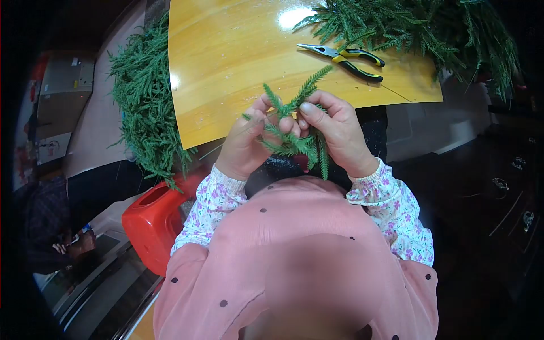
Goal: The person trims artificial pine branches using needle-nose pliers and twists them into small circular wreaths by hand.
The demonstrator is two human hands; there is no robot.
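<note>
Between my two hands, just off the table's near edge, is a small green artificial pine sprig [292, 146] with several needled branches. My left hand [245, 136] has its fingers closed on the sprig's left side. Thumb and fingers of my right hand [335, 127] pinch it near the middle, where the branches meet. One branch points up and to the right, others hang below the fingers. Beyond my right hand, long-nose pliers [345, 59] with black and yellow handles lie on the table, their jaws pointing left.
The yellow wooden table [226, 62] is in front of me. Heaps of green sprigs lie at its far right [408, 31] and hang beside its left edge [144, 102]. A red plastic container [148, 229] stands to my left. A person in dark clothes is at the far left.
</note>
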